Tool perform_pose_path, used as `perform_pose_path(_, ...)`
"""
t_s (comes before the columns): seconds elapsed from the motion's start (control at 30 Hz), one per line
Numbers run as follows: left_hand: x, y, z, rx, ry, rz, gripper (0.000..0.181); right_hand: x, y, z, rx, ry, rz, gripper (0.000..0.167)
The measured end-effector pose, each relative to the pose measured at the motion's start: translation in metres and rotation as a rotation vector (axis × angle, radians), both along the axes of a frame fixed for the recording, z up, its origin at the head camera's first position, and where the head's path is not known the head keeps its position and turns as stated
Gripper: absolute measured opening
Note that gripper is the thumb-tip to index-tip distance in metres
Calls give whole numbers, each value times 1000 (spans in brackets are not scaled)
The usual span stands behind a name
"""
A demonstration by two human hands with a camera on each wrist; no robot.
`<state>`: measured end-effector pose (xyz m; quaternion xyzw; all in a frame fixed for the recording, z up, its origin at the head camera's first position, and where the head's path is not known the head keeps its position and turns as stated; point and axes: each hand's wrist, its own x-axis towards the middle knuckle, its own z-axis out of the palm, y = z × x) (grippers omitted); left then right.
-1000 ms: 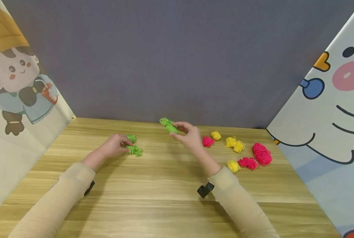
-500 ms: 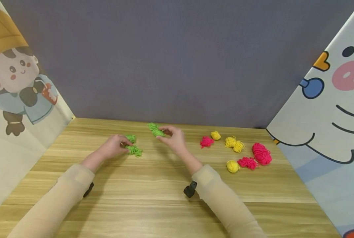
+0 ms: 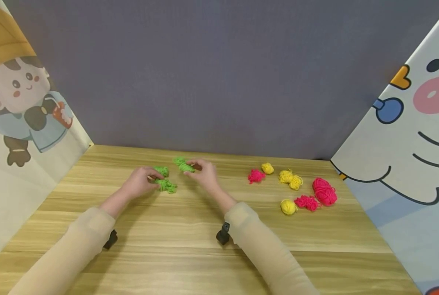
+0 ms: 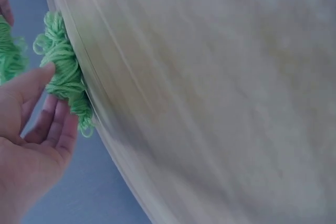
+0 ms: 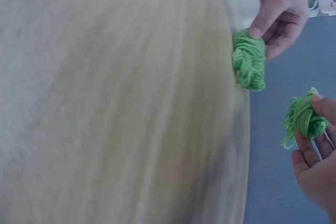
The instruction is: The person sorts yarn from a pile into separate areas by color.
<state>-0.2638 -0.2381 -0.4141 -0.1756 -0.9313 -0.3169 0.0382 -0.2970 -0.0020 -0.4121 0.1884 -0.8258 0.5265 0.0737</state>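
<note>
My left hand [image 3: 141,182] pinches a small bundle of green yarn [image 3: 166,186] on the table at the left. In the left wrist view, thumb and fingers lie on either side of this knotted green bundle [image 4: 63,72]. Just behind it sits another green yarn bundle [image 3: 162,171], partly hidden by the fingers. To the right, my right hand [image 3: 206,177] holds a third green yarn bundle [image 3: 183,164] by its right end, between thumb and fingers. That twisted bundle [image 5: 303,119] appears apart from the left hand's yarn [image 5: 249,61] in the right wrist view.
On the right half of the wooden table [image 3: 190,250] lie a small pink bundle [image 3: 256,175], several yellow yarn balls [image 3: 288,207], a pink twist [image 3: 307,202] and a larger pink ball [image 3: 324,191]. A grey panel [image 3: 212,82] rises behind, with printed panels at both sides.
My right hand has moved left and lower with its green yarn, coming closer to the other green bundles. My left hand has stayed nearly still on its yarn.
</note>
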Motion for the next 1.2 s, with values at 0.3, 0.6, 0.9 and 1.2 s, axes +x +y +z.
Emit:
perform_pose_path(0.3, 4, 1, 2, 82, -56, 131, 35, -4, -10, -13, 63, -13, 17, 32)
perform_pose_path(0.6, 3, 6, 2, 93, -105, 200, 37, -7, -17, -18, 174, -7, 18, 32)
perform_pose_path(0.9, 1, 6, -2, 82, -115, 206, 31, -7, -24, -24, 257, -24, 9, 32)
perform_pose_path(1.2, 1, 6, -2, 59, -141, 193, 31, -1, -29, -20, 270, -89, 31, 33)
